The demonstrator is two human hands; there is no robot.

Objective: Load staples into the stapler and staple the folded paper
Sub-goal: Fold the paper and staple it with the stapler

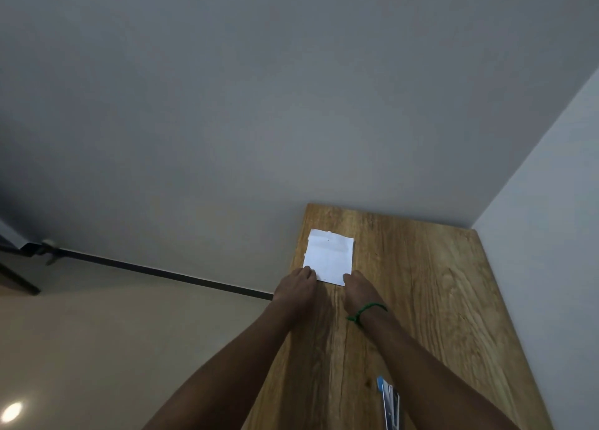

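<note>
Both hands reach to the near edge of the folded paper (pixel 329 254). The left hand (pixel 296 285) meets its near left corner and the right hand (pixel 356 288) its near right corner. They are seen from behind, so the backs of the hands cover the fingertips. I cannot tell whether the fingers lie flat on the sheet or pinch its edge, nor how far either hand is open. A green band (pixel 368 309) circles the right wrist.

The paper lies flat near the table's far left corner. Its near corners are hidden under the hands, and its left edge looks slightly ragged. A few faint marks show on the white face, too small to read.

The stapler (pixel 389 403), blue-tipped with dark and silvery parts, lies at the near end of the table. It is partly covered by the right forearm and cut off by the bottom of the frame, and no label can be made out on it.

The table (pixel 437 300) has a wood-grain top and stands in the corner of two pale grey walls (pixel 291 105). A dark skirting strip (pixel 162 272) runs along the base of the far wall above a glossy beige floor (pixel 97 332). A bright spot of light (pixel 11 412) reflects on the floor at lower left.
</note>
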